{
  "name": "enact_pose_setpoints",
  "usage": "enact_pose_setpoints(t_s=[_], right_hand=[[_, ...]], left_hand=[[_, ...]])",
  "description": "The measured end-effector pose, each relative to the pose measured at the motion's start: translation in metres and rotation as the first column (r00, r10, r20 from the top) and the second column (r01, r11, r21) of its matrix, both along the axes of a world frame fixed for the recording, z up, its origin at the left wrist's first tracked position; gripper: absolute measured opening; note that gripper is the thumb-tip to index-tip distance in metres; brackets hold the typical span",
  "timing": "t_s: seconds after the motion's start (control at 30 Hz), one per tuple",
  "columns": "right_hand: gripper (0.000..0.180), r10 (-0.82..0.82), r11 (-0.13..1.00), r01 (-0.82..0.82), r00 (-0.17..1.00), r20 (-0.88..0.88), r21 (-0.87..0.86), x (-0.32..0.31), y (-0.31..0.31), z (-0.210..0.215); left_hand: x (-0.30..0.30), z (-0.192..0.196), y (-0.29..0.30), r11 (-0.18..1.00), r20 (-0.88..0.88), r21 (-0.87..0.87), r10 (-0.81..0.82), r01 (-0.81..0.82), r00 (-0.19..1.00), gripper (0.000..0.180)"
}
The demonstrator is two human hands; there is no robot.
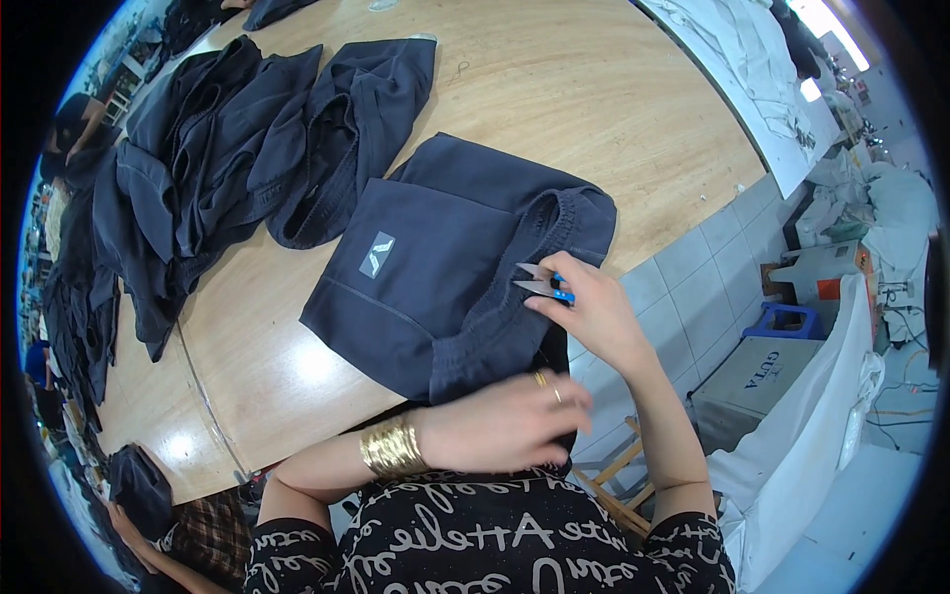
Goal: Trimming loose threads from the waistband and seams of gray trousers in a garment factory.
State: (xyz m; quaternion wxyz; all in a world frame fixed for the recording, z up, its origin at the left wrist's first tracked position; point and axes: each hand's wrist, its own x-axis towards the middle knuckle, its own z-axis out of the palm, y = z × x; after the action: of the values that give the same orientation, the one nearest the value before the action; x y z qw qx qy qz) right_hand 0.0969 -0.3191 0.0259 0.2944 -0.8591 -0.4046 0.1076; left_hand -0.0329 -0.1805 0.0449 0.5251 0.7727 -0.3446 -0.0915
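Note:
Folded dark navy shorts or trousers [416, 238] with an elastic waistband and a small grey patch lie at the table's near edge. Between the fingers of my right hand [592, 307] is a pair of thread snips [544, 285] with blue handles. Their pointed blades are parted and lie over the gathered waistband. My left hand [505, 426], with gold rings and a wide gold bracelet, hovers in front of the garment's near edge. Motion blurs it somewhat; its fingers look loosely apart, with nothing visible in them.
A heap of similar dark garments [198, 168] covers the left of the wooden table [614, 109]. White fabric [732, 49] lies beyond the table's right edge. At right stand a grey box [757, 381] and a blue stool [787, 319]. Another person's arm [148, 549] shows at lower left.

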Motion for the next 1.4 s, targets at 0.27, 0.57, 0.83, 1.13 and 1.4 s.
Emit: enact_pose_setpoints(t_s=[0.27,0.57,0.83,1.13,1.4], right_hand=[[0.017,-0.229,0.934,0.319,0.881,-0.414,0.163,-0.028,-0.021,0.002],[0.025,-0.238,0.838,0.313,0.947,-0.218,0.447,-0.071,-0.008,-0.007],[0.008,-0.346,0.681,0.550,0.824,-0.449,0.484,-0.047,-0.019,-0.006],[0.007,-0.761,0.638,0.763,0.603,0.240,0.105,0.008,-0.115,0.019],[0.027,-0.612,0.695,0.693,0.711,-0.347,0.194,0.002,-0.082,0.014]], left_hand=[[0.017,-0.011,0.046,0.810,-0.357,0.217,0.585,-0.544,0.728,0.039],[0.021,-0.032,0.045,0.808,-0.596,0.021,0.483,-0.589,0.642,0.021],[0.020,-0.024,0.047,0.805,-0.695,-0.069,0.384,-0.589,0.608,0.021],[0.020,-0.031,0.053,0.807,-0.695,-0.042,0.399,-0.588,0.598,0.023],[0.017,-0.024,0.019,0.872,-0.451,0.083,0.465,-0.483,0.762,0.028]])
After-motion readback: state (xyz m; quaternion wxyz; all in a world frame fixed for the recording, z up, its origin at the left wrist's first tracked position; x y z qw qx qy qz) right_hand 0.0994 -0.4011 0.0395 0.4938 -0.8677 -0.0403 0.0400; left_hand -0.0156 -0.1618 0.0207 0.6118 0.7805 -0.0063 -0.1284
